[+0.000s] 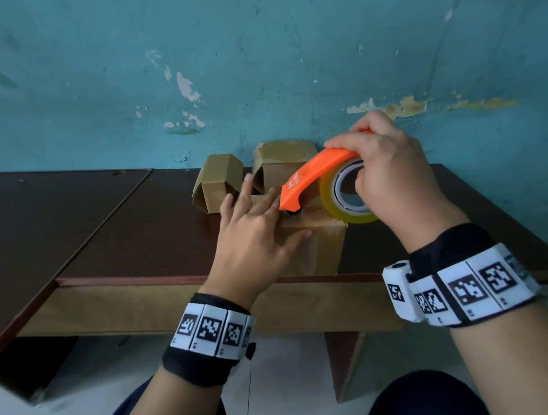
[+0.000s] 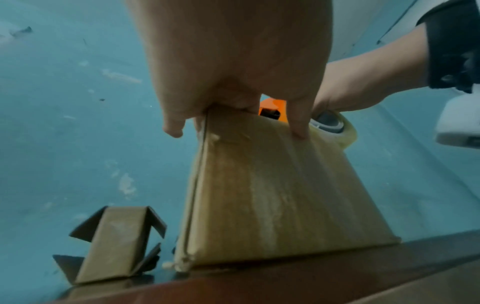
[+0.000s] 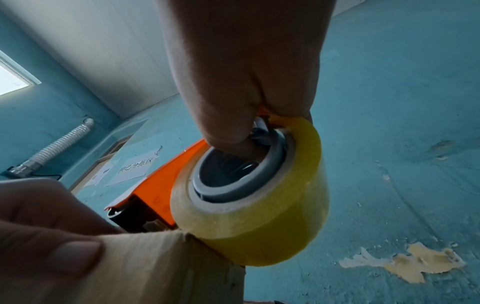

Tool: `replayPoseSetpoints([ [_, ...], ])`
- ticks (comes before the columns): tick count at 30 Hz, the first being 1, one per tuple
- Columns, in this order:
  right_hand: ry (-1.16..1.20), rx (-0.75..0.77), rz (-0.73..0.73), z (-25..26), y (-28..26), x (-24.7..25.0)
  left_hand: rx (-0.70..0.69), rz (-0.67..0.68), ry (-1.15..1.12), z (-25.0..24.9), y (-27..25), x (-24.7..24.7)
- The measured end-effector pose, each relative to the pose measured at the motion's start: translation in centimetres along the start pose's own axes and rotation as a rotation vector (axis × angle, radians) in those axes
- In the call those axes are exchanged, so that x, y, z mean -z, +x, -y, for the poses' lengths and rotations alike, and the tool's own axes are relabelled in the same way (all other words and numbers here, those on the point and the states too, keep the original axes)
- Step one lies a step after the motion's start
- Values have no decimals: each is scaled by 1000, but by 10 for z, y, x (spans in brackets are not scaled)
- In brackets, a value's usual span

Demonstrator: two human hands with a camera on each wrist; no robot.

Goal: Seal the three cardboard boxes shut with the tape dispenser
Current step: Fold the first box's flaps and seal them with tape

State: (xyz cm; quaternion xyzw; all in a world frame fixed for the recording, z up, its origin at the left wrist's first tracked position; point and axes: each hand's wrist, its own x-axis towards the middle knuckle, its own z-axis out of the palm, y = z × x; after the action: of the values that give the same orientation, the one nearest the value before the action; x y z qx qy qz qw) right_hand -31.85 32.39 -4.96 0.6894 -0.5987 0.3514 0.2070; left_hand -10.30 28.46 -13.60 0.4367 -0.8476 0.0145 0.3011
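Note:
A closed cardboard box (image 1: 320, 246) (image 2: 272, 195) (image 3: 155, 267) stands at the near edge of the dark table (image 1: 122, 237). My left hand (image 1: 255, 234) (image 2: 233, 61) lies on its top with fingers spread and the thumb over the front edge. My right hand (image 1: 390, 170) (image 3: 246, 72) grips the orange tape dispenser (image 1: 316, 175) (image 3: 161, 185) (image 2: 271, 108) with its yellowish tape roll (image 1: 346, 199) (image 3: 259, 216) (image 2: 335, 127), thumb inside the core. The dispenser's front end rests on the box top beside my left fingers. Two other boxes, a left one (image 1: 219, 185) (image 2: 114, 244) and a right one (image 1: 282, 164), stand behind with flaps up.
A teal wall (image 1: 256, 62) with peeling paint rises right behind the table. A second tabletop panel (image 1: 23, 218) adjoins on the left. The table's wooden apron (image 1: 143, 307) and a leg (image 1: 345, 364) are below, above a pale floor.

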Motion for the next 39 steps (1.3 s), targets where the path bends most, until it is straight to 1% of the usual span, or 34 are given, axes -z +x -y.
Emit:
replayPoseSetpoints([
  [4,-3,-19,-4,0,0,0,-73,28,143,-2,3,0],
  [6,-1,-23,-2,-1,0,0,-90,38,146,-3,3,1],
  [8,-9,-30,-3,1,0,-1,-84,31,101,-1,2,2],
  [10,-64,-37,-21,4,0,-2,-74,21,75,-1,2,3],
  [13,-186,-27,-47,10,-1,-8,-80,53,135,-5,4,4],
  [16,-229,-36,-56,12,2,-12,-87,90,227,-13,5,1],
  [20,-239,-34,-73,11,1,-12,-94,51,212,-11,3,-1],
  [23,-249,0,-31,11,-1,-9,-80,58,227,-12,3,2],
  [26,-253,28,22,10,0,-5,-64,120,266,-16,5,4],
  [28,-247,25,32,8,1,-5,-75,114,263,-15,5,5],
  [30,-249,-1,-2,8,0,-7,-89,87,257,-12,4,4],
  [35,-150,-118,-166,5,-12,-13,-94,53,233,-9,3,3],
  [37,-149,-159,-186,2,-15,-13,-104,42,231,-8,3,2],
  [39,-148,-163,-183,1,-14,-13,-114,22,224,-6,3,0],
])
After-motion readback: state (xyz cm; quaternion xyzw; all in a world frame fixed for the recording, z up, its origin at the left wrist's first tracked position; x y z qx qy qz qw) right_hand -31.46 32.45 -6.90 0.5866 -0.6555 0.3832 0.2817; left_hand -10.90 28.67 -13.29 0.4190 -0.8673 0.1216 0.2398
